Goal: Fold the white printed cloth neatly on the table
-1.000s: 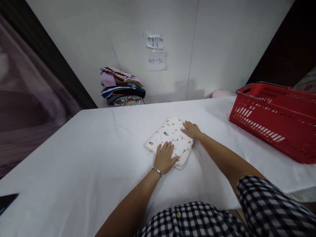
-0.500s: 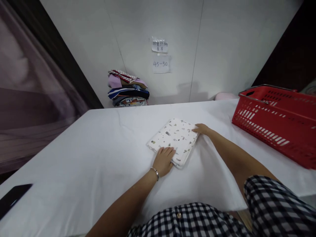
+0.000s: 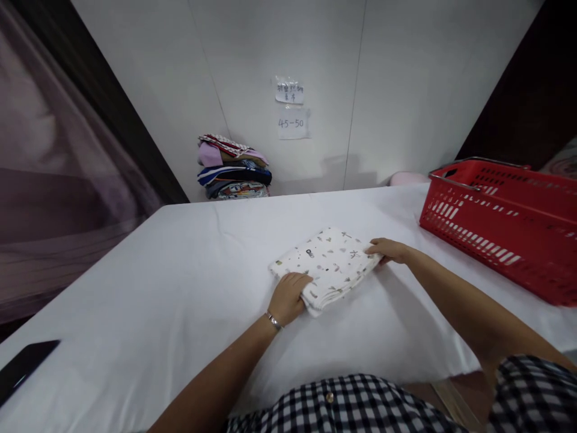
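Observation:
A folded white cloth (image 3: 327,261) with small grey and green prints lies on the white-covered table in front of me. My left hand (image 3: 289,294), with a bracelet at the wrist, grips its near left edge, fingers on top and the thumb tucked out of sight. At the cloth's right corner, my right hand (image 3: 388,249) pinches the layers between thumb and fingers. That corner looks slightly raised, and the stacked layers show along the near right side.
A red plastic basket (image 3: 500,225) with a metal handle stands at the right. Folded fabrics (image 3: 234,168) are piled beyond the far edge, against the wall. A dark phone-like object (image 3: 27,364) lies at the left. The white tablecloth (image 3: 135,288) has light creases.
My right hand has moved right and slightly nearer, drawing the cloth's right corner with it. The left hand has shifted slightly left along the near edge. The cloth has turned a little.

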`<action>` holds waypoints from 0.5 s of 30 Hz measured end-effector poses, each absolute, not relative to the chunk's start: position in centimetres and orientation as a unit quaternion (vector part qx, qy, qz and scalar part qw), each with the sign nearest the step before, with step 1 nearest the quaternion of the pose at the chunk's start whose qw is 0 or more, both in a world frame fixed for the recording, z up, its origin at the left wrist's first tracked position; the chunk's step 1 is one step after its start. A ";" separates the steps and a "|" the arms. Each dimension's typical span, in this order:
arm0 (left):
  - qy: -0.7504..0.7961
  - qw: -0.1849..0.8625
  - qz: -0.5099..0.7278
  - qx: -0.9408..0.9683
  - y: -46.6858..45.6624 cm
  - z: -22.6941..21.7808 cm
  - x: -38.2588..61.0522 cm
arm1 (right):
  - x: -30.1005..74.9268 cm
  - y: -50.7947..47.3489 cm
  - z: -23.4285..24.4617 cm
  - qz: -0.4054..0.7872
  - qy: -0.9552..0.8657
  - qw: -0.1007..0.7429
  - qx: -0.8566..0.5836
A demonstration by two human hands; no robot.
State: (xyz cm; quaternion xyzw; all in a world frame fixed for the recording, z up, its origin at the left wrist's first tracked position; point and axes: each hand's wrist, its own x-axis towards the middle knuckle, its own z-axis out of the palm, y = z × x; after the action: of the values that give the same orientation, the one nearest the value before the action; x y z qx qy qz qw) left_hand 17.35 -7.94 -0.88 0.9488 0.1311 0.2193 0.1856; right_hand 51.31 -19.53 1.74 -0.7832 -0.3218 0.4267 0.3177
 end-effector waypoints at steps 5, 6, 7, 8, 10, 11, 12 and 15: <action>0.165 0.343 0.300 0.875 -9.5 3.6 16.5 | 50.9 -23.5 7.0 0.457 -0.327 0.427 -0.709; 0.175 0.390 0.300 0.853 -9.8 4.7 16.3 | 50.9 -24.0 8.2 0.444 -0.331 0.437 -0.709; 0.184 0.435 0.305 0.827 -10.0 5.7 16.1 | 50.9 -24.4 9.4 0.433 -0.337 0.445 -0.707; 0.193 0.475 0.315 0.799 -10.2 6.6 16.0 | 51.0 -24.5 10.5 0.426 -0.342 0.452 -0.705; 0.222 0.542 0.335 0.738 -10.1 7.8 16.1 | 51.2 -24.2 12.1 0.425 -0.351 0.451 -0.702; 0.240 0.575 0.342 0.704 -9.8 7.9 16.2 | 51.2 -23.7 12.6 0.430 -0.350 0.445 -0.704; 0.260 0.609 0.345 0.665 -9.4 7.8 16.5 | 51.3 -23.0 12.7 0.436 -0.345 0.440 -0.705; 0.321 0.709 0.334 0.531 -6.9 5.8 17.3 | 51.0 -20.4 11.3 0.439 -0.331 0.462 -0.696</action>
State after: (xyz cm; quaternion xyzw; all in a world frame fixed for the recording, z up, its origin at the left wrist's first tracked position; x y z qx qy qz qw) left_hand 17.27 -6.89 5.84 0.5314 0.3213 0.3345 0.7089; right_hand 51.00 -20.44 11.34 -0.6960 -0.3312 0.4388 0.4619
